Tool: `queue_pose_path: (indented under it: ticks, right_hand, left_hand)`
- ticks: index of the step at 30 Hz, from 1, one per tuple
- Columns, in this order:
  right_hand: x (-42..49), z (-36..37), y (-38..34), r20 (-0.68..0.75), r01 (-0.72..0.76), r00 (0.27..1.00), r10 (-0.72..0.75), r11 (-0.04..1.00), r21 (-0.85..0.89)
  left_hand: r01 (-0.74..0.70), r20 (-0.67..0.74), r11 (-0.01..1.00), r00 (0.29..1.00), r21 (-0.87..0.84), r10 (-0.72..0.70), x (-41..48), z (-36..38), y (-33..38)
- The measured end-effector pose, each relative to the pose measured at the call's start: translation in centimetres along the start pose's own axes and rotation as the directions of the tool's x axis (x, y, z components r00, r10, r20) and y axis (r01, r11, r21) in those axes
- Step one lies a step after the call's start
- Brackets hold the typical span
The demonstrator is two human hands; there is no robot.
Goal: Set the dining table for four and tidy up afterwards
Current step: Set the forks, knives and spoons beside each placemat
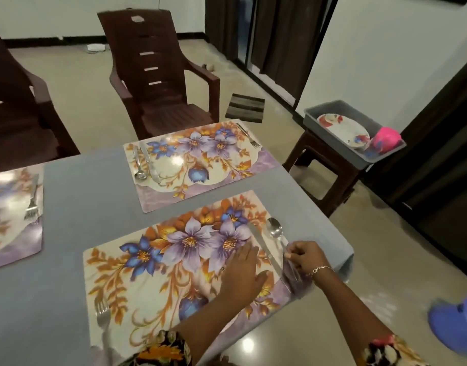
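Right hand [306, 256] fingers pinch the spoon [275, 229]; left hand [243, 270] lies flat, fingers straight, on the placemat [148, 286].

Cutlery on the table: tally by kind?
Forks: 3
Spoons: 2
Knives: 2
Total: 7

Wears a black fabric left sleeve [161, 350] printed with orange and yellow flowers, and a matching black right sleeve [385, 350] with pink, white and orange blooms. Sports a thin silver chain bracelet [321, 269] on the right wrist.
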State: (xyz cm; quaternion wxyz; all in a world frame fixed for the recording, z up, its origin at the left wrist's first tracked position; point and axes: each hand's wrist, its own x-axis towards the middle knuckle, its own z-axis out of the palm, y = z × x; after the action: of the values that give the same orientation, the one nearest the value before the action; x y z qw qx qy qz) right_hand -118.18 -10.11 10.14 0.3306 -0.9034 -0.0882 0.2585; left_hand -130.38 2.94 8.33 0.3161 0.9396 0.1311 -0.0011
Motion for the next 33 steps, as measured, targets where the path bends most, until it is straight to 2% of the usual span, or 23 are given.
queue_pose_path:
  ticks: [2, 5, 7, 8, 10, 12, 14, 17, 33]
  right_hand:
    - [0.9, -0.3, -0.2, 0.031, 0.017, 0.999, -0.016, 0.999, -0.031]
    - [1.8, -0.7, -0.1, 0.061, 0.027, 0.998, -0.024, 0.999, -0.041]
    - [2.0, -1.0, 0.3, 0.062, 0.096, 0.994, -0.088, 0.986, -0.139]
    - [2.1, -1.2, 0.5, 0.069, 0.150, 0.988, -0.138, 0.962, -0.227]
    - [2.2, -1.6, 1.0, 0.136, 0.297, 0.955, -0.265, 0.879, -0.374]
    - [2.3, -1.8, 1.2, 0.267, 0.459, 0.888, -0.374, 0.760, -0.461]
    - [2.6, -1.7, 1.6, 0.386, 0.560, 0.828, -0.406, 0.640, -0.527]
    - [3.1, -1.7, 2.1, 0.431, 0.595, 0.803, -0.413, 0.609, -0.525]
    - [4.3, -2.7, 2.2, 0.518, 0.669, 0.743, -0.424, 0.490, -0.558]
  left_hand:
    - [0.082, 0.096, 0.997, 0.992, 0.003, -0.081, 0.9, 0.3, 0.4]
    - [0.106, 0.018, 0.987, 0.994, 0.116, -0.109, 2.0, 1.4, 0.8]
    - [0.151, 0.094, 0.974, 0.981, 0.166, -0.168, 2.6, 2.0, 1.5]
    - [0.161, 0.079, 0.963, 0.980, 0.215, -0.182, 2.8, 2.2, 1.9]
    - [0.134, 0.095, 0.964, 0.983, 0.228, -0.159, 3.2, 2.9, 1.9]
    - [0.123, 0.090, 0.962, 0.985, 0.245, -0.149, 3.5, 3.3, 2.4]
    - [0.131, 0.055, 0.947, 0.987, 0.293, -0.153, 3.8, 3.6, 2.4]
    - [0.162, 0.134, 0.947, 0.969, 0.277, -0.205, 3.9, 4.5, 2.1]
    - [0.111, 0.137, 0.953, 0.978, 0.283, -0.154, 4.5, 4.6, 2.5]
